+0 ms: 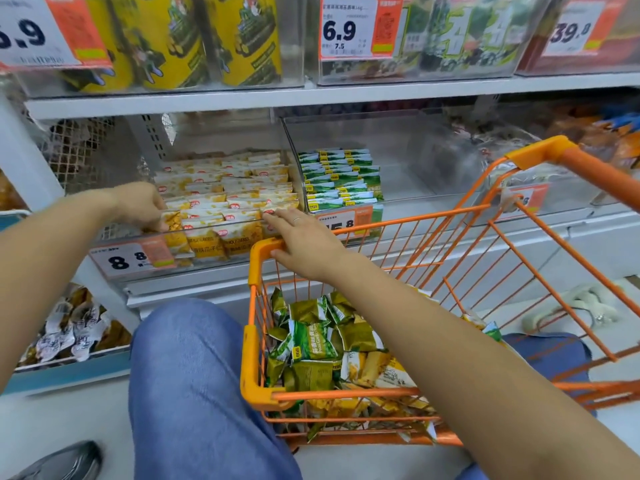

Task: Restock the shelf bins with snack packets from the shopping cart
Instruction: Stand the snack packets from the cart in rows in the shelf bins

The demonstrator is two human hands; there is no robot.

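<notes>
1. Hands first: the left hand [143, 206] is down in the near-left corner of the yellow-packet bin [225, 192], fingers curled onto a yellow packet [172, 221] at the front row, looks like it's pinching or tucking it in. The right hand [304, 242] is flat, fingers straight, tips touching the front-right packets of the same bin while the thumb side rests on the orange cart [258, 258] rim.

2. Where the stock is: a loose heap of green packets [311, 341] and a few yellow ones sits in the cart basket, below and behind the right hand. The green-packet bin [341, 178] is just right of the right hand and only partly filled, with bare space further right.

3. Handling, my guess: these are small sealed pillow packs, so light, soft, a bit puffy and crinkly, and the film is probably slippery. I'd grab several at once by the flat faces, or pinch the crimped end seams. Squeezing hard could crush whatever's inside. They stack on edge in rows, so they'll likely flop unless propped.

4. What I can't make out: the left fingertips are hidden behind the bin's front wall and the packet, so the exact grip is unclear. The bottom of the cart heap is buried, no idea how many are left. Price tags cover the bin fronts, and the far-right bin behind the cart handle is a blur.
</notes>
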